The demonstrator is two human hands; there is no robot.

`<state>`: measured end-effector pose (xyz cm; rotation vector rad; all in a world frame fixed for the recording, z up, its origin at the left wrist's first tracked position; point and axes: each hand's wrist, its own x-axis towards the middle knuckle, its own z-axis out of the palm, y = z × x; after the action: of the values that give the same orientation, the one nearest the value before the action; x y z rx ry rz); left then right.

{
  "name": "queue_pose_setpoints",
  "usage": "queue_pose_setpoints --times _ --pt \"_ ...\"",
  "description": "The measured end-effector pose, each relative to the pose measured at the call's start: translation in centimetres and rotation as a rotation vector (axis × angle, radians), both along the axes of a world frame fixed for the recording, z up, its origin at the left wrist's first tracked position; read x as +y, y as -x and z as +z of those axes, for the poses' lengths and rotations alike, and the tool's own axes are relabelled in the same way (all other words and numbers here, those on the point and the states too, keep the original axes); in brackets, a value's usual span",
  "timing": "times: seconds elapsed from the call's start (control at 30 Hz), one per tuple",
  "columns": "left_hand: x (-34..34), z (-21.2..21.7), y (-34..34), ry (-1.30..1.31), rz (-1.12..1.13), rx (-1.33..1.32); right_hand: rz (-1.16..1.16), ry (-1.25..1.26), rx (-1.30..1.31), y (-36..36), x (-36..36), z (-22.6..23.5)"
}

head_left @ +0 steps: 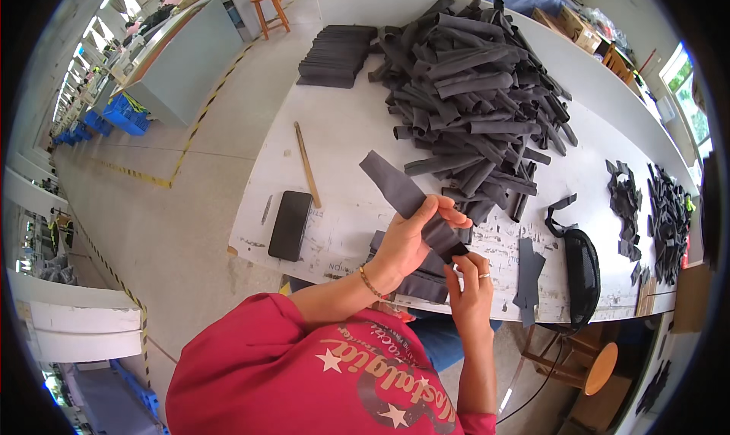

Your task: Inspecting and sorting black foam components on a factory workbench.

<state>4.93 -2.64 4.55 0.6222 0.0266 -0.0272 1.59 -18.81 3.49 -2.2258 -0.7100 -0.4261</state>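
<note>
A long dark grey fabric strip (391,182) runs slantwise between my hands above the front of the table. My left hand (417,233) grips it around the middle, thumb on top, with the far end sticking out to the upper left. At the strip's near end, the fingers of my right hand (468,279) pinch its edge; a ring is on one finger. Under my hands, more dark fabric pieces (422,287) lie at the table's front edge. Just beyond rises a big heap of dark fabric tubes (471,93).
A neat stack of dark strips (334,55) lies at the far left of the white table (350,123). Nearer are a wooden stick (307,165) and a black phone (290,226). Rightward lie flat dark pieces (528,279), a black mesh item (581,279) and more dark scraps (669,222).
</note>
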Motion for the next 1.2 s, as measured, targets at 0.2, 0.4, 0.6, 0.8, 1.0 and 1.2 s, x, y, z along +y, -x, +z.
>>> queue_pose_setpoints --times 0.2,0.4,0.6,0.8,1.0,1.2 --pt "-0.6 -0.3 -0.3 0.032 -0.052 -0.011 -0.044 -0.025 -0.032 -0.2 -0.4 0.5" --pt "-1.0 -0.4 -0.3 0.071 -0.074 0.037 0.051 -0.005 -0.133 -1.0 -1.1 0.3" --pt "-2.4 -1.1 0.7 0.152 -0.116 0.015 0.031 -0.125 -0.083 -0.9 -0.5 0.7" --pt "-2.8 -0.7 1.5 0.163 -0.151 0.052 0.021 -0.123 -0.076 -0.9 -0.5 0.4" --pt "-3.1 -0.8 1.7 0.201 -0.146 0.050 0.019 -0.136 -0.068 -0.9 -0.2 0.2" --pt "-3.4 -0.9 1.7 0.219 -0.133 0.058 0.015 -0.151 -0.064 -0.9 0.2 0.4"
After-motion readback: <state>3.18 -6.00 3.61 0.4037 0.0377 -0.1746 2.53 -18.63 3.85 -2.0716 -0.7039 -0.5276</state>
